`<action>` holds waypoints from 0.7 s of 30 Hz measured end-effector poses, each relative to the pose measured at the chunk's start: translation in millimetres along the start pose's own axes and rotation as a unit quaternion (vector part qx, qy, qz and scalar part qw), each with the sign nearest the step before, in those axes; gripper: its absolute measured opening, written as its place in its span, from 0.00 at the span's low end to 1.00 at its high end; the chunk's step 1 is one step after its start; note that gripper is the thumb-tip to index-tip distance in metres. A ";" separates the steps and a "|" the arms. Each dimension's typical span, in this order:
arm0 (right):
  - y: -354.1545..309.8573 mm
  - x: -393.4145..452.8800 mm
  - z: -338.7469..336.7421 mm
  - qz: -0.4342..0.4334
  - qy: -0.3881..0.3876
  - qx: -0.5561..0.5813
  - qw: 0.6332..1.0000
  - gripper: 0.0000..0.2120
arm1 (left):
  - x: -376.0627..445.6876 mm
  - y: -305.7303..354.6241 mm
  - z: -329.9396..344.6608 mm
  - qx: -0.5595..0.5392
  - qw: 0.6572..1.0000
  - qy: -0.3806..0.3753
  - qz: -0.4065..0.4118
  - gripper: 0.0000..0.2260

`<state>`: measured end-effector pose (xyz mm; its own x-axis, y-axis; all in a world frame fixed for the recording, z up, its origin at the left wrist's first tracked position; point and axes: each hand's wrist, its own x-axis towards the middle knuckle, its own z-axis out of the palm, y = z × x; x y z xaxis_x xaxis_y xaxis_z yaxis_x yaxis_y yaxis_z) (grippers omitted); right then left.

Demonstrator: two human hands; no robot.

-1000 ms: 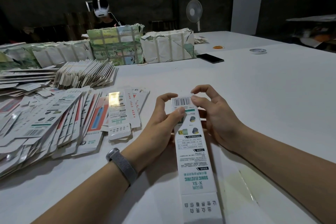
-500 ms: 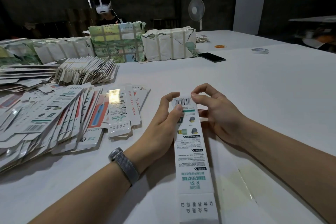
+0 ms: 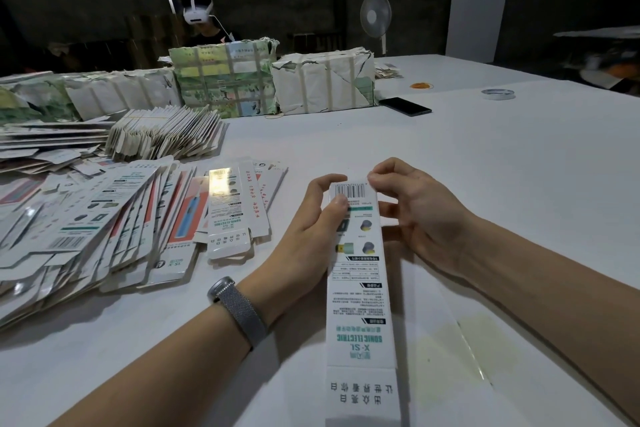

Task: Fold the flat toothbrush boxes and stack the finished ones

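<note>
- White cardboard box [image 3: 358, 288] sits in our two hands, above the table [image 3: 485, 166].
- Our left hand [image 3: 308, 236] grips its far end, thumb on the barcode.
- Our right hand [image 3: 419, 215] pinches the top corner.
- Flat boxes [image 3: 104, 229] lie spread out to our left.

You have one box [image 3: 360, 288] between your two hands, left [image 3: 311, 236] and right [image 3: 422, 215]. On the tabletop [image 3: 485, 166]: one phone [image 3: 405, 106], one tape roll [image 3: 497, 93], three wrapped bundles; flat blanks too many to count.
</note>
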<state>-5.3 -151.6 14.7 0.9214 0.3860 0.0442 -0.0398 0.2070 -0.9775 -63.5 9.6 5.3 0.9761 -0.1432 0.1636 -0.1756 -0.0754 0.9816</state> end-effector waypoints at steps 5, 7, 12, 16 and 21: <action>-1.6 -1.2 -4.0 0.002 0.009 -0.017 1.000 0.12 | 0.1 0.0 -0.6 0.034 0.999 -0.019 0.000 0.13; -1.1 -1.6 -1.0 0.003 0.029 -0.017 0.999 0.10 | 0.3 0.7 -1.6 0.044 0.999 -0.022 -0.005 0.16; 2.1 -1.7 5.5 0.005 0.090 0.002 0.996 0.07 | 1.1 5.1 -2.8 0.090 0.995 -0.043 -0.024 0.24; 4.3 -3.1 9.5 0.007 0.123 0.007 0.992 0.06 | 2.5 4.5 -1.8 0.097 0.994 -0.045 -0.035 0.26; 6.2 -5.0 12.7 -0.006 0.140 0.010 0.990 0.06 | 3.3 3.2 -0.9 0.091 0.995 -0.049 -0.017 0.22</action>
<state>-15.0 -140.9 11.0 0.9929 0.1188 -0.0055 -0.0327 0.2290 -0.9729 -60.7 9.8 9.2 0.9662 -0.2327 0.1110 -0.1712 -0.2574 0.9510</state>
